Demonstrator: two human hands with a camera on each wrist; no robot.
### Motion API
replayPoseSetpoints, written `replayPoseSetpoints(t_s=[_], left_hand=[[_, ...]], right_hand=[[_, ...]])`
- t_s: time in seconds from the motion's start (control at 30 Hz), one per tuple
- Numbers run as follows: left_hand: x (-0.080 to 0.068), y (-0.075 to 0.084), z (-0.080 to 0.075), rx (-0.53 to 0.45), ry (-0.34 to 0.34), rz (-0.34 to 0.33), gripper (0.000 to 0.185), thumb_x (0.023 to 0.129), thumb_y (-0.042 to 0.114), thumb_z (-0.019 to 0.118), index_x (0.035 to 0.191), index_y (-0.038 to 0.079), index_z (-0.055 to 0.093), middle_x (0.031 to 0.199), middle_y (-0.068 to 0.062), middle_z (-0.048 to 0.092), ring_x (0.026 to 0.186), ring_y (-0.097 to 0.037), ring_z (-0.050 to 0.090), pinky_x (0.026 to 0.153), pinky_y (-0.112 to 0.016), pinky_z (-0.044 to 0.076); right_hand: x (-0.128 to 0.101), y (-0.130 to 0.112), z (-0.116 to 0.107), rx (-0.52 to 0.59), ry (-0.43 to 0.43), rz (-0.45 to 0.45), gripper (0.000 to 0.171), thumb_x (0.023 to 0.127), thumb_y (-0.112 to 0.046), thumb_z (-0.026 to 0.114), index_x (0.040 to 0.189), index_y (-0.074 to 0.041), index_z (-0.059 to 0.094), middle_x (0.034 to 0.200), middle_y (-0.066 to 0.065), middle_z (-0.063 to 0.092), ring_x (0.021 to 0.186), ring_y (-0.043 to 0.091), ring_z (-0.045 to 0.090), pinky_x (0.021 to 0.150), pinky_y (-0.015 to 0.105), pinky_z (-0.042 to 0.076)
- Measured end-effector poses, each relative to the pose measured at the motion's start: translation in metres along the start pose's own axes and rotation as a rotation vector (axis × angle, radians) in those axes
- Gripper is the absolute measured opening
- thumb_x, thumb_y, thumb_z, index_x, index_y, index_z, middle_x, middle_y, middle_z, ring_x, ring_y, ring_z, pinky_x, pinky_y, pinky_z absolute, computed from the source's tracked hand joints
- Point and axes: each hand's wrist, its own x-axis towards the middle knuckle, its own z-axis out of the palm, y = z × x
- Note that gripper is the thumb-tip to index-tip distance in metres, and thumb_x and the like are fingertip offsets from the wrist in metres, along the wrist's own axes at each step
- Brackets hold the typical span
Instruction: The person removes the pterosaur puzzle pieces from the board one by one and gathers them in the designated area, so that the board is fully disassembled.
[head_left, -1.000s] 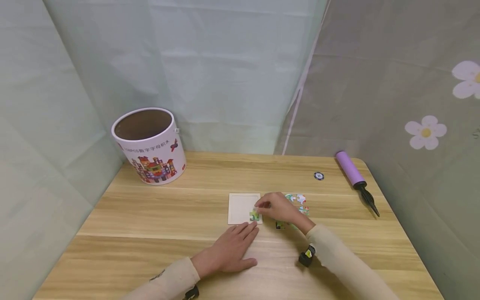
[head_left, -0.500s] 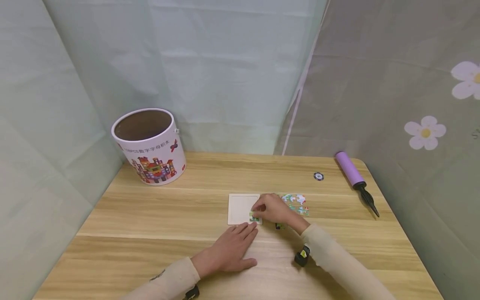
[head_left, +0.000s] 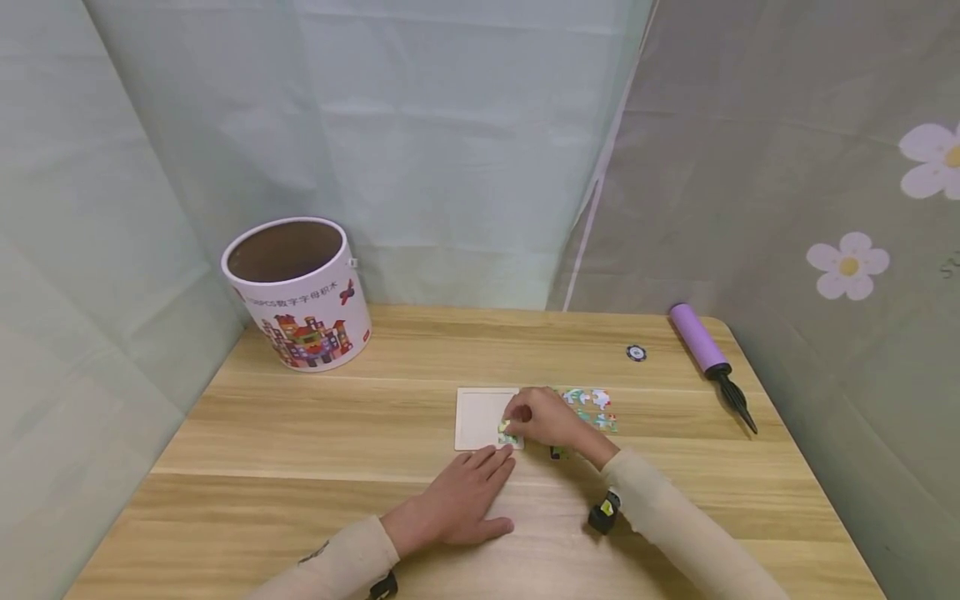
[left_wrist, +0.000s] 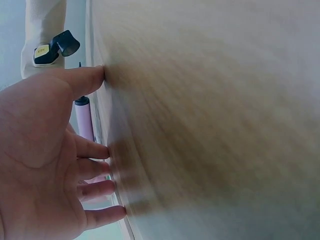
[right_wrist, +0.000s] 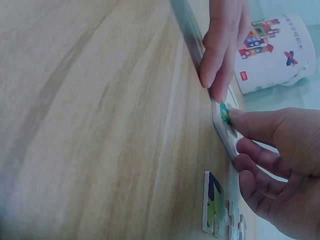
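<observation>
A small square puzzle tray [head_left: 477,410], pale and shallow, lies on the wooden table. At its lower right corner my right hand [head_left: 550,418] pinches a green puzzle piece [right_wrist: 225,114], the thumb on it and the other fingers curled. The hand hides part of that piece in the head view. My left hand [head_left: 459,498] lies palm down with fingers extended, fingertips at the tray's front edge. In the left wrist view its fingertips [left_wrist: 106,212] touch the table side. Several loose puzzle pieces [head_left: 590,399] lie right of the tray, partly behind the right hand.
A white bucket [head_left: 300,321] with printed blocks stands at the back left. A dark round chip [head_left: 636,353] and a purple hand pump [head_left: 699,337] with a black nozzle lie at the back right. Curtains [head_left: 465,150] hang along the table's back and sides.
My right hand has shifted slightly left and down over the tray's corner, then stayed there while the green puzzle piece under its fingertips moved a little. The left hand has stayed put.
</observation>
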Motion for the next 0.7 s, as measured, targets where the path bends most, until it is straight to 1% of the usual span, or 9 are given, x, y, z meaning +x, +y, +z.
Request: replayPoseSetpoints(t_s=[0.13, 0.2, 0.37, 0.53, 0.7], left_hand=[[0.001, 0.000, 0.001, -0.007, 0.002, 0.001, 0.080, 0.100, 0.061, 0.049, 0.155, 0.004, 0.042, 0.164, -0.011, 0.036, 0.147, -0.029, 0.039, 0.117, -0.044, 0.037], [0.001, 0.000, 0.001, -0.006, 0.004, 0.001, 0.080, 0.099, 0.062, 0.049, 0.155, 0.004, 0.042, 0.164, -0.012, 0.036, 0.147, -0.029, 0.039, 0.117, -0.044, 0.037], [0.001, -0.001, 0.002, -0.007, -0.004, -0.006, 0.081, 0.099, 0.063, 0.048, 0.155, 0.005, 0.041, 0.164, -0.011, 0.036, 0.147, -0.028, 0.039, 0.117, -0.044, 0.037], [0.001, -0.001, 0.002, -0.008, -0.005, -0.008, 0.081, 0.099, 0.063, 0.047, 0.156, 0.005, 0.041, 0.164, -0.011, 0.035, 0.148, -0.029, 0.038, 0.117, -0.044, 0.037], [0.001, -0.001, 0.002, -0.013, -0.003, -0.006, 0.081, 0.099, 0.064, 0.047, 0.156, 0.005, 0.041, 0.164, -0.010, 0.035, 0.148, -0.028, 0.038, 0.117, -0.044, 0.037]], right_hand=[[-0.002, 0.000, -0.002, 0.091, 0.006, 0.030, 0.005, 0.091, -0.017, 0.079, 0.091, -0.019, 0.074, 0.084, -0.012, 0.070, 0.079, 0.003, 0.064, 0.074, 0.026, 0.055], [-0.004, 0.001, -0.002, 0.123, 0.025, 0.013, 0.004, 0.093, -0.016, 0.077, 0.091, -0.017, 0.074, 0.084, -0.011, 0.071, 0.080, 0.003, 0.065, 0.076, 0.027, 0.055], [-0.009, 0.005, -0.006, 0.146, 0.094, -0.025, 0.005, 0.095, -0.018, 0.074, 0.091, -0.014, 0.075, 0.085, -0.011, 0.071, 0.081, 0.003, 0.065, 0.078, 0.026, 0.056], [-0.020, 0.008, -0.015, 0.164, 0.115, 0.018, 0.006, 0.095, -0.019, 0.075, 0.094, -0.014, 0.077, 0.087, -0.012, 0.072, 0.084, 0.004, 0.067, 0.081, 0.027, 0.057], [-0.038, 0.017, -0.026, 0.186, 0.139, 0.043, 0.005, 0.093, -0.016, 0.076, 0.096, -0.013, 0.078, 0.089, -0.010, 0.074, 0.084, 0.006, 0.069, 0.080, 0.028, 0.058]])
